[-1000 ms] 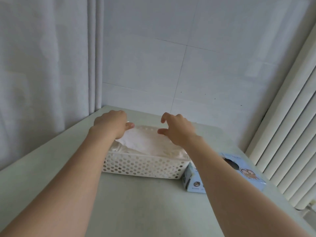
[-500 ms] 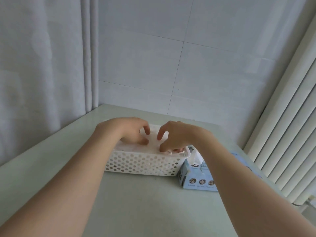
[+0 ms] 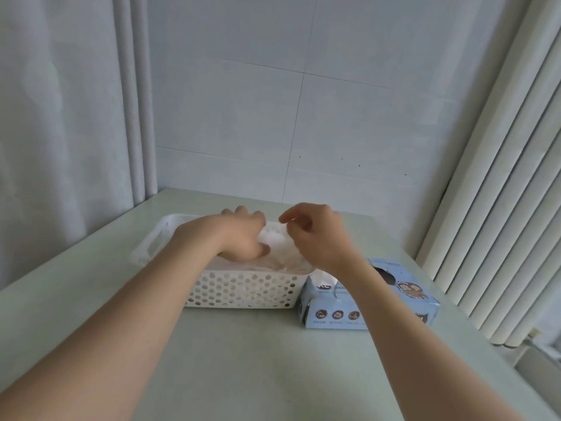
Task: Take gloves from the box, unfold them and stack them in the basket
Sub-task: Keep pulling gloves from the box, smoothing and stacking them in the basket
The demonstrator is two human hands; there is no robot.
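Left hand [image 3: 239, 235] presses flat on gloves [image 3: 274, 238] in basket [image 3: 243, 288], right hand [image 3: 315, 238] curled, pinch unclear; best smooth outward evenly.

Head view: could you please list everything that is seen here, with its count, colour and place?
table: one, pale green, under everything
basket: one, white, perforated, middle of the table
gloves: a pile, count unclear, translucent white, in the basket
box: one, light blue, right of the basket
curtain: one, white, left
wall: white tiles, behind the table
ribbed panel: one, cream, right
hands: two; left hand rests on the gloves, right hand hovers over them, fingers curled
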